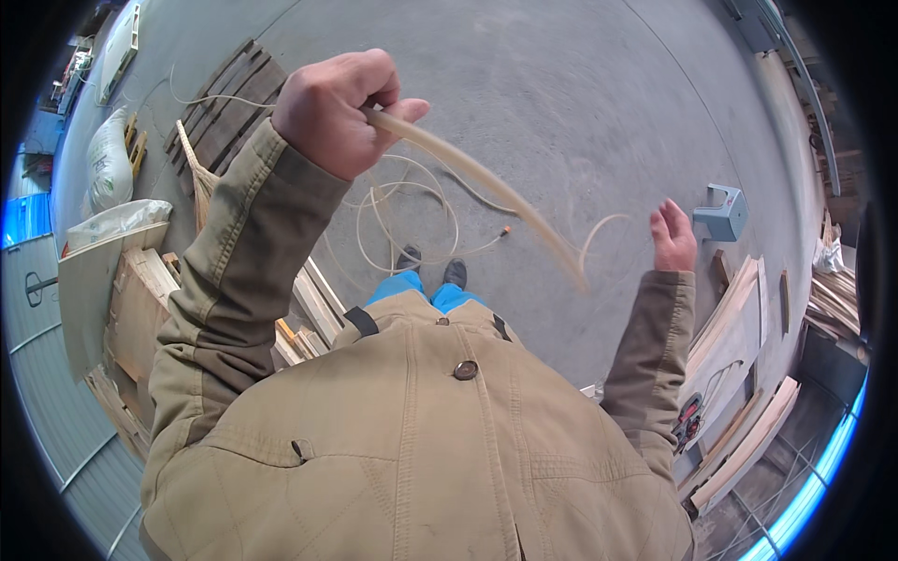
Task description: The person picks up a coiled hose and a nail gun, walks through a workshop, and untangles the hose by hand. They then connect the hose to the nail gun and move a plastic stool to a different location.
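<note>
Matt cloth, pale pliant strip, rough concrete and bare wood around you.

Your left hand (332,110) grips a pale, smooth, slightly glossy strip (486,182) that looks like pliant cane or plastic; I cannot tell which. Your jacket (421,439) is matt olive cloth with stitched seams and a dull brown button (465,369). The floor (580,103) is grey, rough, matt concrete. The planks (739,337) by its right edge are unfinished pale wood, and the pallet (224,103) at its upper left is weathered dark wood.

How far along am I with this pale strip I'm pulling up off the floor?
Done: the left hand is shut on one end of the pale strip, raised. In hand: the strip arcs toward the open right hand, which isn't touching it. Left: loose coils lie on the concrete floor by the shoes.
</note>
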A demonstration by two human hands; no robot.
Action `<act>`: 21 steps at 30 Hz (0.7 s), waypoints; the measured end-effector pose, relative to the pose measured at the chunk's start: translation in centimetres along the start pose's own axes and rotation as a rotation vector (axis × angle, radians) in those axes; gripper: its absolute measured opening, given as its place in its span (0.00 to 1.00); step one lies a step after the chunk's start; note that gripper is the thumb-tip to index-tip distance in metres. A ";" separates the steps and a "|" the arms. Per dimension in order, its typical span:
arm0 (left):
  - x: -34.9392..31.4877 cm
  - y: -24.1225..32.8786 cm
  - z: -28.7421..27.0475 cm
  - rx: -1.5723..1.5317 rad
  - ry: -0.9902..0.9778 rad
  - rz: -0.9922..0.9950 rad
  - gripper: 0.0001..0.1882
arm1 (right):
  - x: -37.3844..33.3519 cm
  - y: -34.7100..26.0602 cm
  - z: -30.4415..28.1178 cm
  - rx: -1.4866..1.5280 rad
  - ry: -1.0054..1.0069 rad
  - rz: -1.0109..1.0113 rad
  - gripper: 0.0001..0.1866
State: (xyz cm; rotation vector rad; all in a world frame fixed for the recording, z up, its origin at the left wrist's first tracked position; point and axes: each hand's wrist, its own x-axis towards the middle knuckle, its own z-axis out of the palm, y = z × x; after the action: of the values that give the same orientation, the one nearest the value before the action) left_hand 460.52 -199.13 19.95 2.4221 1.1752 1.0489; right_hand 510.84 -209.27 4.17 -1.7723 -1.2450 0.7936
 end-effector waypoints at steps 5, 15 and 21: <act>1.8 3.1 3.4 0.075 -0.154 0.032 0.15 | -5.0 -15.9 9.8 0.629 -0.553 -0.104 0.32; -0.5 -3.7 1.2 -0.140 -0.099 -0.323 0.13 | -4.3 -10.0 0.6 0.406 0.160 -0.142 0.06; -6.2 -14.3 -6.0 -0.038 0.138 -0.492 0.14 | -3.8 3.9 -27.3 0.117 0.801 0.434 0.22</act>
State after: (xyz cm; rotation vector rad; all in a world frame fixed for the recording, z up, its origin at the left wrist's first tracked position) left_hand 445.45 -195.14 14.01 1.9019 1.6642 1.0698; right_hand 534.31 -220.71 13.84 -1.9869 -0.2886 0.2938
